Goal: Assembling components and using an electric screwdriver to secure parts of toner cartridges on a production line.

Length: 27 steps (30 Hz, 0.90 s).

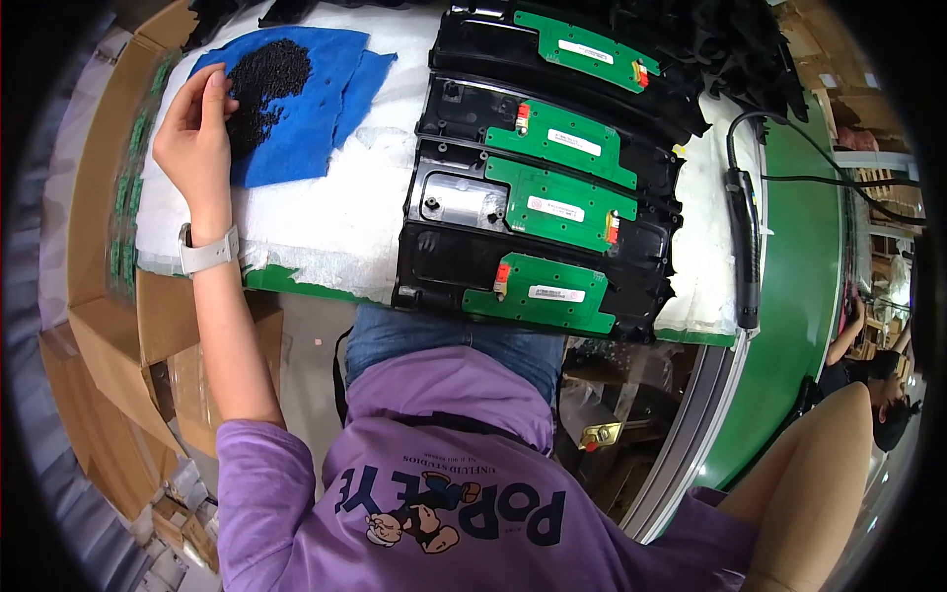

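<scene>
The left hand [194, 120] is seen at the left edge of a pile of small black screws [261, 84] on a blue cloth [306, 118], fingertips pinched together on the pile. The screws lie just right of the fingers. Further right, four black housings with green circuit boards [547, 212] are stacked. The right hand is hidden; only its forearm [809, 483] shows.

Your left hand [194, 116] rests at the left edge of the cloth [296, 109], touching the heap of small screws [258, 84] that lies on it. The cloth lies near the far left corner of the workbench [326, 232]. To the right of it, four housings [538, 222] lie in a row from the near edge to the far edge, each one carrying a circuit board [552, 202]. An electric screwdriver [745, 237] lies beside them at the right edge. Cardboard boxes [109, 326] stand to your left, below the workbench.
</scene>
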{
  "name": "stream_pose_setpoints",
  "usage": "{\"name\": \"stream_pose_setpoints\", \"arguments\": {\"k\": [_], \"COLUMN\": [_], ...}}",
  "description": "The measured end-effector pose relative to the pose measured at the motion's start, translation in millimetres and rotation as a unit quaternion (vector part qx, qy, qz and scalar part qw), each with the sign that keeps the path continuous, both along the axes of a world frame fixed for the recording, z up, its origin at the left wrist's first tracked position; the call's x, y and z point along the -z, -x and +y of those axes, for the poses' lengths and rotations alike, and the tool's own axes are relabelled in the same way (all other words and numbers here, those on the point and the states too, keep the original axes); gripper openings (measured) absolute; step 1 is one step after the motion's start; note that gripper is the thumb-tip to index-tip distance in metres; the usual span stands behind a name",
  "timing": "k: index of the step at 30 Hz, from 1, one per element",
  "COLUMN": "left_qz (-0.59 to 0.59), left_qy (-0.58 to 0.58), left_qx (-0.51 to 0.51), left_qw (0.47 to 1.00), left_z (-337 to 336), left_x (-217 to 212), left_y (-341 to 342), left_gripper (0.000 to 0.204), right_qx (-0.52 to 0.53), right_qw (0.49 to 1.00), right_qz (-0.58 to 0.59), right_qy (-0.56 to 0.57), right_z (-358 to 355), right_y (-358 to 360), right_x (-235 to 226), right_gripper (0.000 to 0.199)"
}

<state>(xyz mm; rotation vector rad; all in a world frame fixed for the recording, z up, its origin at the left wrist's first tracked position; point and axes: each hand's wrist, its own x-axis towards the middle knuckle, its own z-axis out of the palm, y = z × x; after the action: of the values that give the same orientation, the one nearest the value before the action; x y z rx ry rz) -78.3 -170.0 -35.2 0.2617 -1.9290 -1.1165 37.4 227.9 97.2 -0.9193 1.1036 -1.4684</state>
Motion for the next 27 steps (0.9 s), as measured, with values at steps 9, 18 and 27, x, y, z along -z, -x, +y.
{"name": "stream_pose_setpoints", "arguments": {"k": [9,18,27], "left_qz": [-0.018,-0.005,-0.003], "left_qy": [-0.003,-0.004,-0.015], "left_qx": [-0.017,-0.017,-0.010], "left_qw": [1.000,1.000,1.000], "left_z": [-2,-2,0], "left_x": [4,-1,-1], "left_y": [-4,2,-4], "left_gripper": [0.018,0.018,0.017], "right_qx": [-0.028,-0.047,-0.069], "right_qw": [0.994,0.980,0.955], "right_qz": [-0.045,-0.070,-0.108], "right_qy": [0.092,0.181,0.266], "right_z": [10,15,24], "right_y": [12,18,18], "right_x": [4,5,7], "right_gripper": [0.018,0.018,0.018]}}
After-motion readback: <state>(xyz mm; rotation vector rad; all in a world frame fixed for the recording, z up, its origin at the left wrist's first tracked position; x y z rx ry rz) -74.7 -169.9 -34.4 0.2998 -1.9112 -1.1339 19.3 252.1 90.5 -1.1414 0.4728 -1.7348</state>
